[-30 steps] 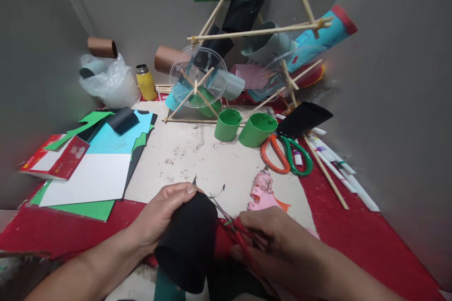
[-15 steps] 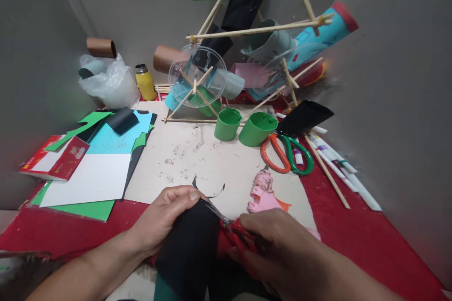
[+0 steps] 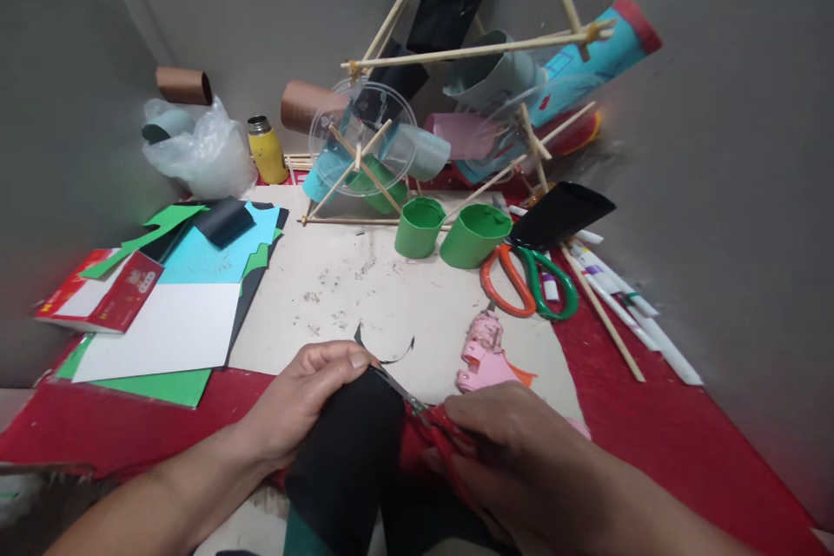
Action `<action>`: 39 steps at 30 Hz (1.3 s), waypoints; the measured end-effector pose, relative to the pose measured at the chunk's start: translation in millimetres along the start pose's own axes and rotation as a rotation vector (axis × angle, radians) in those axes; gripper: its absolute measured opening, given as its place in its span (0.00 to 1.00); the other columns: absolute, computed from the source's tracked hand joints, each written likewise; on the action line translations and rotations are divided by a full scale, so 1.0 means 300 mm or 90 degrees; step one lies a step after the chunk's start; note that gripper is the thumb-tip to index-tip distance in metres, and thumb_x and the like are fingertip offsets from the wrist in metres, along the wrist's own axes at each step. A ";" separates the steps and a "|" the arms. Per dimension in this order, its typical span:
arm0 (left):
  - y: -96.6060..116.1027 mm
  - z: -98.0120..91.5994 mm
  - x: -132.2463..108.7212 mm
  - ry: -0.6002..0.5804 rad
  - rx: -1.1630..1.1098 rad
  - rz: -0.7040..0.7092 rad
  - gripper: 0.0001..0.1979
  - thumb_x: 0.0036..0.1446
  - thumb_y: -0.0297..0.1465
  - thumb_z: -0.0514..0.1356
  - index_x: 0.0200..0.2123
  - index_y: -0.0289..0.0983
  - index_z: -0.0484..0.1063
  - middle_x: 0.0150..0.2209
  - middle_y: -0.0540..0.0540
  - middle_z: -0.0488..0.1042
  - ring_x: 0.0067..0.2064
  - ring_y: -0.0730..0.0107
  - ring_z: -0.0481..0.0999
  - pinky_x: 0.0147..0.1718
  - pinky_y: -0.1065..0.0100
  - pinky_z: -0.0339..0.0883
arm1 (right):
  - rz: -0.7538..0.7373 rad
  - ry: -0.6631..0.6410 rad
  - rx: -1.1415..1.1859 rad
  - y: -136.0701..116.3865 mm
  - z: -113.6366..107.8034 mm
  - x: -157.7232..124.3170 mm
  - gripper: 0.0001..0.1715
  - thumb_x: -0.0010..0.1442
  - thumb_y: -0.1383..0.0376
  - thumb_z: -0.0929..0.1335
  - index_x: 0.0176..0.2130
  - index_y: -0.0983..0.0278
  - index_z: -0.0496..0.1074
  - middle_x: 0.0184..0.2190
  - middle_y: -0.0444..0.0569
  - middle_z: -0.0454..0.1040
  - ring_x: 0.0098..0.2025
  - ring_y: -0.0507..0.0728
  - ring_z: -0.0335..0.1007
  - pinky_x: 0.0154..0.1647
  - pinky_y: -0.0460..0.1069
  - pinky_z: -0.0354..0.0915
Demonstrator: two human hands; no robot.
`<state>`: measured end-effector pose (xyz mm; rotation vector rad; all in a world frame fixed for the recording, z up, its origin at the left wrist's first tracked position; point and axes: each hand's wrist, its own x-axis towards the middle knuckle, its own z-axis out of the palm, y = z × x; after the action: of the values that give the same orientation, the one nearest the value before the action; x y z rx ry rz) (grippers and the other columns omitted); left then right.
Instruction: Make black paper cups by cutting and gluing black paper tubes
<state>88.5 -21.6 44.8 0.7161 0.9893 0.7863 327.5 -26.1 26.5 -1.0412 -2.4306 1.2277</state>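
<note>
At the near table edge [image 3: 254, 391], left hand [image 3: 319, 391] pinching a black paper tube [image 3: 352, 452], right hand [image 3: 495, 443] gripping red-handled scissors [image 3: 446, 439], blades at the tube's rim

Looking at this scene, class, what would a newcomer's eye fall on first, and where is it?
Probably the tall frame of wooden sticks at the top, with a blue tube slanting on its right. Next, at bottom centre, the black piece in the left hand, met by red-handled scissors in the right hand. Right of centre, an orange loop beside a green loop stands out.
</note>
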 end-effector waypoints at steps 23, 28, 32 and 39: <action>-0.007 -0.006 0.001 -0.008 0.002 -0.010 0.17 0.52 0.44 0.69 0.29 0.34 0.78 0.23 0.50 0.72 0.24 0.78 0.66 0.26 0.75 0.55 | 0.030 0.036 -0.130 0.031 0.014 -0.010 0.13 0.58 0.70 0.64 0.23 0.63 0.58 0.19 0.38 0.58 0.22 0.48 0.48 0.24 0.46 0.43; -0.005 -0.007 0.003 -0.002 -0.016 -0.002 0.17 0.53 0.42 0.68 0.27 0.33 0.76 0.22 0.51 0.70 0.23 0.78 0.64 0.25 0.74 0.55 | 0.007 0.035 -0.074 0.025 0.008 -0.003 0.14 0.61 0.72 0.63 0.25 0.63 0.59 0.19 0.37 0.61 0.21 0.47 0.52 0.24 0.45 0.46; -0.009 -0.012 0.008 -0.012 -0.066 0.007 0.15 0.52 0.39 0.69 0.24 0.34 0.75 0.20 0.53 0.67 0.22 0.79 0.62 0.23 0.74 0.53 | 0.036 0.037 -0.092 0.028 0.006 -0.002 0.15 0.62 0.69 0.64 0.24 0.64 0.60 0.20 0.38 0.61 0.22 0.48 0.53 0.24 0.46 0.45; -0.056 -0.039 0.036 0.057 -0.307 -0.149 0.11 0.51 0.37 0.69 0.31 0.34 0.78 0.28 0.47 0.78 0.30 0.69 0.77 0.38 0.68 0.69 | 0.048 0.076 -0.073 0.028 0.012 -0.002 0.20 0.66 0.65 0.63 0.23 0.63 0.58 0.18 0.38 0.59 0.21 0.48 0.51 0.23 0.46 0.45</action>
<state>85.3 -19.7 21.9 0.1476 0.8974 0.8131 330.4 -25.3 17.8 -1.2119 -2.4146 1.0265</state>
